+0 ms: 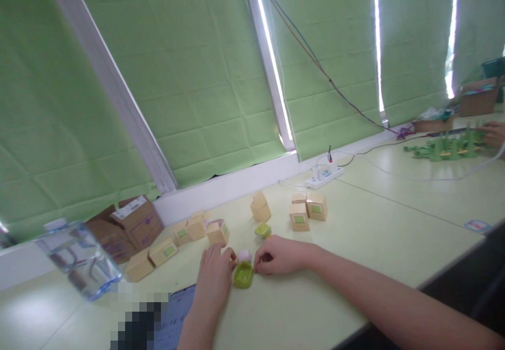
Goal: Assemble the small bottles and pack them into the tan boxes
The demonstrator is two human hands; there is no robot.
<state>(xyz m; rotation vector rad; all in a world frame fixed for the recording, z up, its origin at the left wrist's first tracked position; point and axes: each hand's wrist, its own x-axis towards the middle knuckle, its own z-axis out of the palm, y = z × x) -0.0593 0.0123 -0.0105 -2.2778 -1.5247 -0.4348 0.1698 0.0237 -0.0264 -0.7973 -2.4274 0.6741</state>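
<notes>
Against the desk's (300, 308) back edge, toward the left, sits a brown cardboard box (142, 224), with a water bottle (84, 260) beside it. Nearer the front edge, the left hand (216, 263) and right hand (278, 255) have bent fingers; I cannot tell whether either grips anything. Small tan cartons (300, 221) stand toward the back edge. Between the hands is a green open piece (243, 276), just beside a smaller white piece (244, 256).
</notes>
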